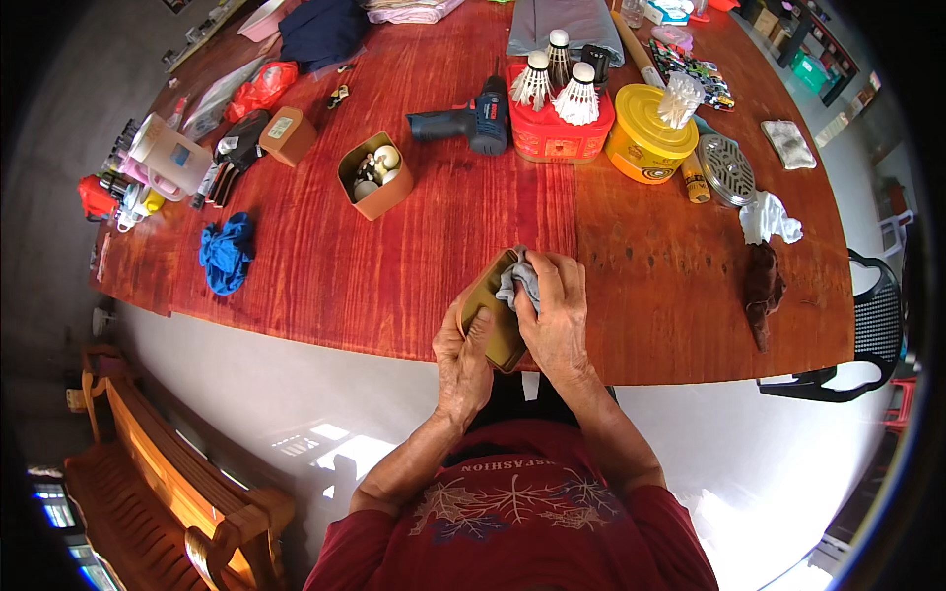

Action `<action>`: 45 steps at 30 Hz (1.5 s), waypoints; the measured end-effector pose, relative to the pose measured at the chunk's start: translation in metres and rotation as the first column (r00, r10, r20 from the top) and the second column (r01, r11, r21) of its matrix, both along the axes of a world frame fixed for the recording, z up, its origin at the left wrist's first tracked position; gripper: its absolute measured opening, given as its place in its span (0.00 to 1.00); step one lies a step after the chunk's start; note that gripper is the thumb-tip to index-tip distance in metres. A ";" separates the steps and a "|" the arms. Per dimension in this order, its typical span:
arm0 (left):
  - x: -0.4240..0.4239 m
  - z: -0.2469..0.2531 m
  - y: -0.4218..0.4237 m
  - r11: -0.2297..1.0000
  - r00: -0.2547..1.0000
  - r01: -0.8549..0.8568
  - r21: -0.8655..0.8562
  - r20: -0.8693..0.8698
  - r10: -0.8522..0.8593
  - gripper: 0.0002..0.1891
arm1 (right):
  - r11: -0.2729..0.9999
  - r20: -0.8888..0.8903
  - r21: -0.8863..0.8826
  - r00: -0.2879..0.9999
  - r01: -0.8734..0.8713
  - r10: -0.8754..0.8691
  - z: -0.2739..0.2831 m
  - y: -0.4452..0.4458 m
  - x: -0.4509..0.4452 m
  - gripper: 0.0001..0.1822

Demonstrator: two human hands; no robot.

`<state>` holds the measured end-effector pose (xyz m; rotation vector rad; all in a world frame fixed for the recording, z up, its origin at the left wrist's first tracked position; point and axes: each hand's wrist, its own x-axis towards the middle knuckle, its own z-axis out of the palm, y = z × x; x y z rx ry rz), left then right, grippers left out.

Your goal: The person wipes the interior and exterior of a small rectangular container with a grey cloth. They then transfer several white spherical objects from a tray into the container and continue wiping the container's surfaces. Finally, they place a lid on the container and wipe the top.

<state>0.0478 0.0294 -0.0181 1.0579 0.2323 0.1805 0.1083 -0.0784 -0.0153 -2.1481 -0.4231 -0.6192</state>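
My left hand [465,351] grips a shallow tin lid [494,332] by its left side, the thumb lying on the gold-coloured inside. My right hand [554,310] pinches a crumpled grey cloth [520,281] against the lid's upper right part. Both hands are at the near edge of the red wooden table [332,295]. Farther away and to the left stands an open tin [388,198] with several white balls and a small dark and light object inside. Another copper-coloured tin [290,140] with a label lies beyond it to the left.
A blue cloth [225,255] lies at left. Across the table are a cordless drill [473,122], a red container [562,137] topped with shuttlecocks [576,96], a yellow tub [650,133] and a round perforated metal case [728,170]. A brown cloth [763,288] lies at right, near a black chair [879,318].
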 end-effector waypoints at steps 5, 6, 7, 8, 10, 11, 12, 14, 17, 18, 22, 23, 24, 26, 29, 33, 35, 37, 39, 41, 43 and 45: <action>0.005 0.008 -0.003 0.996 0.998 -0.058 0.064 0.014 0.057 0.18 | 0.998 -0.101 0.037 0.994 0.048 -0.044 -0.012 -0.002 -0.008 0.21; 0.005 0.008 -0.003 0.996 0.998 -0.060 0.072 0.017 0.059 0.18 | 0.996 -0.120 0.074 0.992 0.051 -0.042 -0.016 -0.001 -0.008 0.21; 0.005 0.007 -0.004 0.995 0.998 -0.062 0.079 0.020 0.061 0.18 | 0.992 -0.138 0.112 0.990 0.055 -0.039 -0.017 0.000 -0.008 0.21; 0.005 0.006 -0.004 0.995 0.997 -0.070 0.077 0.034 0.068 0.18 | 0.985 -0.206 0.162 0.978 0.054 -0.020 -0.018 0.000 -0.009 0.20; 0.007 0.003 -0.005 0.993 0.994 -0.092 0.069 0.063 0.087 0.18 | 0.964 -0.333 0.258 0.942 0.059 0.032 -0.018 0.000 -0.011 0.19; 0.007 0.004 -0.006 0.992 0.992 -0.107 0.067 0.067 0.102 0.18 | 0.951 -0.390 0.300 0.919 0.073 0.052 -0.021 0.001 -0.012 0.18; 0.007 0.006 -0.008 0.991 0.991 -0.120 0.066 0.072 0.115 0.19 | 0.936 -0.443 0.340 0.893 0.091 0.075 -0.026 0.002 -0.014 0.18; 0.008 0.008 -0.010 0.988 0.987 -0.142 0.060 0.080 0.137 0.19 | 0.905 -0.498 0.410 0.859 0.112 0.119 -0.033 0.004 -0.015 0.17; 0.010 0.009 -0.010 0.981 0.983 -0.171 0.095 0.085 0.163 0.20 | 0.846 -0.545 0.512 0.817 0.145 0.189 -0.029 0.011 -0.020 0.15; 0.011 0.010 -0.009 0.974 0.981 -0.183 0.136 0.086 0.173 0.20 | 0.815 -0.581 0.552 0.782 0.177 0.224 -0.019 0.013 -0.023 0.15; 0.016 0.020 -0.012 0.952 0.969 -0.245 0.181 0.068 0.237 0.19 | 0.661 -0.596 0.717 0.685 0.220 0.419 -0.012 0.022 -0.039 0.16; 0.017 0.016 -0.010 0.952 0.973 -0.228 0.206 0.070 0.219 0.20 | 0.617 -0.582 0.746 0.693 0.248 0.425 -0.015 0.026 -0.044 0.15; 0.017 0.009 -0.005 0.949 0.976 -0.215 0.232 0.072 0.204 0.20 | 0.573 -0.573 0.772 0.691 0.276 0.440 -0.012 0.028 -0.046 0.16; 0.017 -0.001 0.002 0.962 0.983 -0.180 0.206 0.062 0.170 0.21 | 0.610 -0.584 0.756 0.666 0.236 0.465 -0.008 0.021 -0.045 0.16; 0.018 0.001 0.006 0.986 0.985 -0.165 -0.037 0.043 0.166 0.22 | 0.627 -0.593 0.752 0.623 0.203 0.510 -0.015 0.001 -0.040 0.15; 0.017 0.012 0.013 0.969 0.986 -0.145 -0.202 0.054 0.159 0.20 | 0.344 -0.497 0.868 0.663 0.359 0.560 -0.016 -0.020 -0.019 0.15; 0.019 0.014 0.009 0.966 0.990 -0.099 -0.239 0.075 0.120 0.19 | 0.272 -0.385 0.923 0.644 0.273 0.661 -0.007 -0.018 -0.020 0.17; 0.021 0.012 0.005 0.966 0.992 -0.057 -0.254 0.097 0.084 0.18 | 0.413 -0.443 0.888 0.617 0.202 0.650 -0.002 -0.010 -0.018 0.17; 0.023 0.014 0.004 0.942 0.993 0.018 -0.334 0.116 0.022 0.16 | 0.439 -0.411 0.886 0.695 0.151 0.590 0.003 -0.011 -0.014 0.11; 0.027 0.004 0.008 0.955 0.994 0.012 -0.296 0.106 0.020 0.16 | 0.557 -0.389 0.825 0.808 0.092 0.443 0.008 -0.010 -0.013 0.10; 0.025 -0.003 0.008 0.967 0.996 -0.058 -0.247 0.049 0.073 0.20 | 0.816 -0.247 0.577 0.956 0.017 0.156 0.019 -0.010 -0.012 0.11; 0.018 -0.009 0.012 0.967 0.983 -0.156 -0.204 -0.125 0.133 0.20 | 0.942 0.014 0.331 0.998 0.056 -0.064 0.009 -0.010 -0.005 0.14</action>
